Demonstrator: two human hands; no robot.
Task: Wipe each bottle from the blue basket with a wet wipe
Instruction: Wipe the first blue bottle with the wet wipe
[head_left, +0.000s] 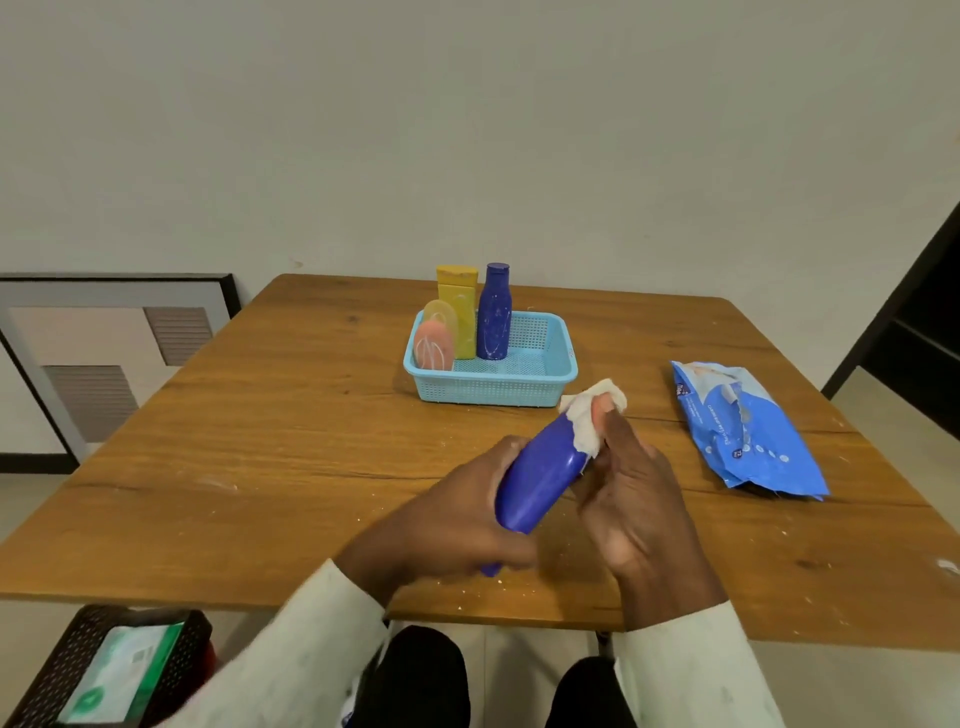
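Observation:
My left hand (457, 525) grips a blue bottle (540, 478) near its lower end and holds it tilted above the table, top pointing away to the right. My right hand (639, 499) pinches a white wet wipe (592, 415) against the bottle's upper end. Behind them, the light blue basket (540, 382) holds a yellow bottle (460, 306), a dark blue bottle (494, 317) and two peach-coloured oval bottles (434, 345), all upright at its left side.
A blue pack of wet wipes (748, 431) lies on the wooden table (260, 441) to the right. A black crate (47, 670) holding a green-and-white pack sits on the floor at lower left. A framed panel (104, 353) leans on the wall at left.

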